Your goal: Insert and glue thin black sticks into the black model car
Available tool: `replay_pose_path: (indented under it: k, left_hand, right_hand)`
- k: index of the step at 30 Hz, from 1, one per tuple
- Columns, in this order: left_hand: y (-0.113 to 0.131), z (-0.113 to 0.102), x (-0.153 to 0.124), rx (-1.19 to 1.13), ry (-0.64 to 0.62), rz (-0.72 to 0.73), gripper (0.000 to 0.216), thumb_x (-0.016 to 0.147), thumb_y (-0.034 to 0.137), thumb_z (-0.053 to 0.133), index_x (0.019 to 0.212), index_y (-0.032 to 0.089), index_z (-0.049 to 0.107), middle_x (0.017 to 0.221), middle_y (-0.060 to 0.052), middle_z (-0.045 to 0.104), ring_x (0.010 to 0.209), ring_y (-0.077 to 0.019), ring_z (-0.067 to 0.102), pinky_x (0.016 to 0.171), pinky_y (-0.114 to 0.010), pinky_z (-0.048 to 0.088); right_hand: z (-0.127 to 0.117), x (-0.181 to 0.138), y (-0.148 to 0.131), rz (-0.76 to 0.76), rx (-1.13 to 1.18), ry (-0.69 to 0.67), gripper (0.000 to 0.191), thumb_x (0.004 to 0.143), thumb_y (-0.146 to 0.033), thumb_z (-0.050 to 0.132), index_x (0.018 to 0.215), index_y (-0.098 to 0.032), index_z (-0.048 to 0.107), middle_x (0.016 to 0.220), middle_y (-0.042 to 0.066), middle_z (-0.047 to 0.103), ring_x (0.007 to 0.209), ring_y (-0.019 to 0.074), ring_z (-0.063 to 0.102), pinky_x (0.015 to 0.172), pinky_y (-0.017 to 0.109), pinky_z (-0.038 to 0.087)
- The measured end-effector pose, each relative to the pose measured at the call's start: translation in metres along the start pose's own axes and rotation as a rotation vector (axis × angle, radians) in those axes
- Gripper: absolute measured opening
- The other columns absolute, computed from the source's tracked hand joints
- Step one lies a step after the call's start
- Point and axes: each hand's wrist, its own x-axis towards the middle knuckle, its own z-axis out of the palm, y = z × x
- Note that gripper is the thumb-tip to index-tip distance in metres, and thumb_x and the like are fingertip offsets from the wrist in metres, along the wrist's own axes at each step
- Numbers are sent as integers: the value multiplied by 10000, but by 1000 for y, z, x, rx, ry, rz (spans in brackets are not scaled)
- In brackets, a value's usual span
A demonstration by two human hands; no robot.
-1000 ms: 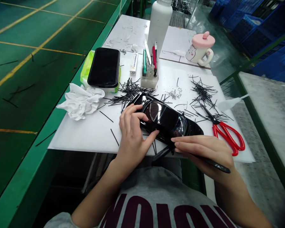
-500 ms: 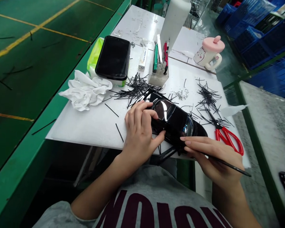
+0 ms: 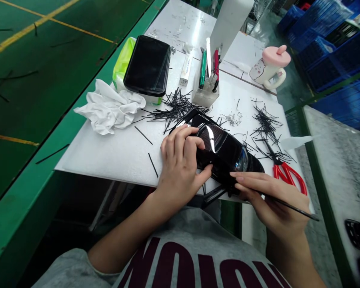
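Note:
A glossy black model car (image 3: 228,150) lies at a slant near the front edge of the white table, with an open door-like flap (image 3: 213,194) at its near side. My left hand (image 3: 181,160) holds the car, fingers curled over its top and thumb pressed on the near side. In my right hand (image 3: 270,196) is a thin dark stick-like tool (image 3: 291,207), held like a pen. Its back end sticks out past the hand; its working tip is hidden. The right fingertips are at the car's near side. Red-handled scissors (image 3: 288,172) lie just beyond that hand.
Thin black strips (image 3: 180,105) lie in a heap behind the car, with another heap (image 3: 267,124) at the right. A tool holder (image 3: 205,97), black-screened device (image 3: 148,64), crumpled white cloth (image 3: 108,108) and lidded mug (image 3: 267,70) stand around. Blue crates (image 3: 324,44) are beyond.
The view has shifted slightly, so the table's things sit a little further right and higher. Both hands keep their hold, nearly unmoved against the car.

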Motion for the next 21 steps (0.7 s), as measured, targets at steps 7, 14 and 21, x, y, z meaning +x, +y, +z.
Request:
replay_pose_path:
  k: [7, 14, 21]
  left_hand:
    - [-1, 0, 0, -6, 1, 2, 347, 833, 205, 704, 1049, 190, 432, 1321, -163, 508, 1381, -329, 378, 1169, -501, 290]
    - [-2, -3, 2, -39, -11, 0, 353, 831, 200, 713, 1037, 199, 426, 1297, -152, 521, 1345, -321, 411, 1150, -496, 324]
    - [-2, -4, 3, -58, -11, -12, 375, 806, 175, 727, 1024, 197, 423, 1271, -145, 535, 1309, -306, 435, 1130, -478, 343]
  right_hand:
    - [-1, 0, -4, -29, -81, -40, 406, 785, 37, 718, 1131, -175, 706, 1106, 66, 764, 943, 195, 748, 761, 289, 631]
    - [3, 3, -10, 74, -37, -27, 363, 813, 26, 693, 1100, -195, 696, 1050, 48, 761, 930, 179, 736, 737, 275, 623]
    - [16, 4, -15, 127, -31, 52, 370, 831, 15, 678, 1109, -229, 691, 1028, 46, 758, 901, 191, 726, 728, 312, 615]
